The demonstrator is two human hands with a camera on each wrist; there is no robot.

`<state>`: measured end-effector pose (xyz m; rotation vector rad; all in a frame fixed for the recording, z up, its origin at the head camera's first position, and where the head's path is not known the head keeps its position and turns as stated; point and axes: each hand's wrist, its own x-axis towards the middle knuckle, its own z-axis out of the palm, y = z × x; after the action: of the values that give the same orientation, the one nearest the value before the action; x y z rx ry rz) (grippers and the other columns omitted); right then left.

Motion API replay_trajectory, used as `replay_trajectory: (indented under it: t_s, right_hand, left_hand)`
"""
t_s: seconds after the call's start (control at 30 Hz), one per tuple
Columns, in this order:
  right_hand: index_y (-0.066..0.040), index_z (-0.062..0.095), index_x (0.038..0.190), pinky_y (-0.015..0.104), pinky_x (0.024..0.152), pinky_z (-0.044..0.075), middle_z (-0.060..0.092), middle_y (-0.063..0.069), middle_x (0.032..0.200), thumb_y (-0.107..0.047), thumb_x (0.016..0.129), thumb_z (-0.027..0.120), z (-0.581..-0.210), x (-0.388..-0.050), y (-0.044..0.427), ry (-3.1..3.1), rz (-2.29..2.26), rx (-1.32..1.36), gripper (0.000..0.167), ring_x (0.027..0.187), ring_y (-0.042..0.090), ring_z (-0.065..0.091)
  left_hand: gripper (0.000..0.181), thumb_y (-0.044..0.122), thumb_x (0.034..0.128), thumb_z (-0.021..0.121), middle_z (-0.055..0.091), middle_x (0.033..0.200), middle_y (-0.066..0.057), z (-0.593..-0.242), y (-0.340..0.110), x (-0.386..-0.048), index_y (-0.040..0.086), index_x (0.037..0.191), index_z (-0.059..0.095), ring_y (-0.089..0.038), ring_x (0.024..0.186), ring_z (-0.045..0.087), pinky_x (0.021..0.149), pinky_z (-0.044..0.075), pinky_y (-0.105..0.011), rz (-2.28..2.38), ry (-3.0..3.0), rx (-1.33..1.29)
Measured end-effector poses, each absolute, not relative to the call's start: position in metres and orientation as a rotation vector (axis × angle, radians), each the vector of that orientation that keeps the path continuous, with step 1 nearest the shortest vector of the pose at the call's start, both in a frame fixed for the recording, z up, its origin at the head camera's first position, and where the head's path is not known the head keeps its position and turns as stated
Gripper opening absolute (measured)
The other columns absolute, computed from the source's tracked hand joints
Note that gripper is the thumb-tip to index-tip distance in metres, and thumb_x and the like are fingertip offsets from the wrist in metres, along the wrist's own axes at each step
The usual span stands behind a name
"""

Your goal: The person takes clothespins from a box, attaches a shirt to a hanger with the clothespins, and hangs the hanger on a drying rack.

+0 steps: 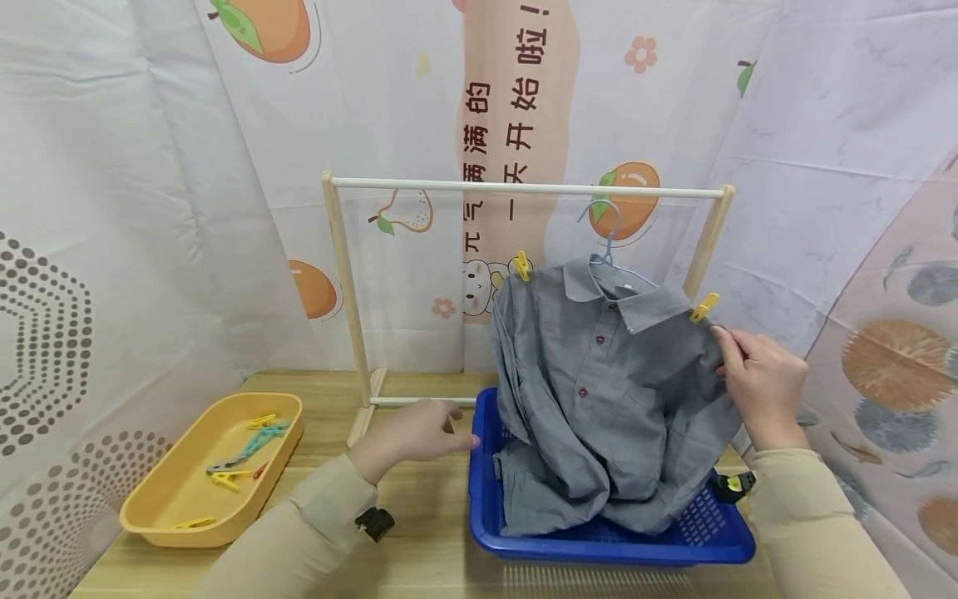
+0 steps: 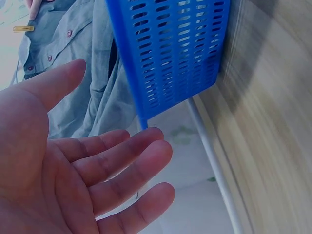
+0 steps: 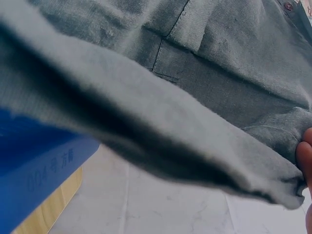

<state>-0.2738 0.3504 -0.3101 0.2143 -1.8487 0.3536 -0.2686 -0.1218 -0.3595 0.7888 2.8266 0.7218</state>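
Observation:
A grey button-up shirt (image 1: 591,383) on a light blue hanger (image 1: 609,225) is held up over a blue basket (image 1: 614,549), its lower part lying inside. Yellow clothespins (image 1: 521,266) clip both shoulders. My right hand (image 1: 763,378) pinches the shirt's shoulder at the right, just beyond one clothespin; in the right wrist view its fingers (image 3: 306,151) show at the edge beside the cloth. My left hand (image 1: 422,433) is by the basket's left rim, fingers relaxed, holding nothing. The left wrist view shows that palm (image 2: 29,146) bare beside the basket.
A wooden rack with a white top bar (image 1: 524,188) stands behind the basket; the hanger's hook is just below the bar, apparently not on it. A yellow tray (image 1: 217,466) at the left holds several yellow and teal clothespins and a small red item. Printed curtains surround the wooden table (image 1: 427,499).

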Motion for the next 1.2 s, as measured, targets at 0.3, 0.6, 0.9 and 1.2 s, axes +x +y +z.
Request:
replay_trajectory:
  t_s: [0.3, 0.6, 0.9, 1.2]
  right_hand:
    - [-0.002, 0.079, 0.082, 0.025, 0.054, 0.036, 0.068, 0.013, 0.062, -0.019, 0.093, 0.075, -0.31, -0.273, 0.351, -1.865, 0.348, 0.211, 0.021, 0.054, 0.034, 0.064]
    - [-0.002, 0.079, 0.082, 0.018, 0.054, 0.034, 0.067, 0.012, 0.061, -0.018, 0.093, 0.076, -0.31, -0.274, 0.351, -1.858, 0.355, 0.213, 0.02, 0.052, 0.033, 0.062]
    - [-0.002, 0.079, 0.08, 0.011, 0.056, 0.031, 0.066, 0.012, 0.06, -0.016, 0.091, 0.078, -0.309, -0.274, 0.351, -1.845, 0.364, 0.223, 0.018, 0.051, 0.033, 0.062]
    - [-0.001, 0.079, 0.082, 0.021, 0.054, 0.037, 0.067, 0.012, 0.062, -0.018, 0.095, 0.073, -0.307, -0.271, 0.347, -1.864, 0.353, 0.222, 0.022, 0.052, 0.032, 0.062]
  left_hand:
    - [0.062, 0.054, 0.0905, 0.072, 0.074, 0.104, -0.009, -0.343, -0.126, -0.268, 0.002, 0.125, 0.069, -0.024, 0.096, 0.071, 0.083, 0.058, -0.044, 0.664, 2.893, 0.794]
    - [0.067, 0.054, 0.0885, 0.074, 0.069, 0.125, -0.012, -0.332, -0.129, -0.267, 0.003, 0.131, 0.065, -0.028, 0.117, 0.064, 0.097, 0.052, -0.046, 0.649, 2.931, 0.8]
    - [0.073, 0.056, 0.0855, 0.077, 0.059, 0.141, -0.01, -0.321, -0.133, -0.262, 0.01, 0.14, 0.06, -0.03, 0.129, 0.055, 0.103, 0.047, -0.049, 0.634, 2.962, 0.84]
    - [0.088, 0.066, 0.0775, 0.078, 0.049, 0.151, -0.007, -0.312, -0.133, -0.258, 0.016, 0.146, 0.055, -0.028, 0.134, 0.051, 0.104, 0.046, -0.05, 0.559, 3.019, 0.879]
